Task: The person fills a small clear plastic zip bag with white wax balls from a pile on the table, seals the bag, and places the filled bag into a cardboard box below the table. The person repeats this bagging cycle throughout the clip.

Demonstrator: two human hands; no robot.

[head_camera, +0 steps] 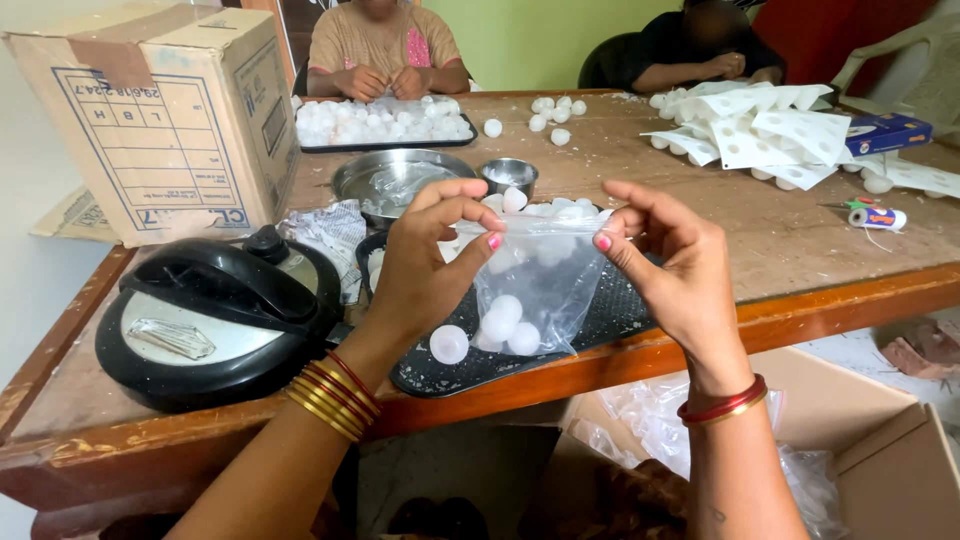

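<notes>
My left hand (430,262) and my right hand (672,268) each pinch an upper corner of a small clear plastic bag (548,270), stretching its mouth between them. A few white balls (508,325) lie in the bottom of the bag. The bag hangs over a black tray (610,315) at the table's near edge. One loose white ball (449,344) rests on the tray below my left hand, and more white balls lie on the tray behind the bag.
A black round sealing machine (215,315) sits at the left, a cardboard box (165,115) behind it. Steel bowls (390,180), a tray of white balls (385,122) and white packets (760,135) lie further back. Two people sit across. An open carton (880,450) stands below right.
</notes>
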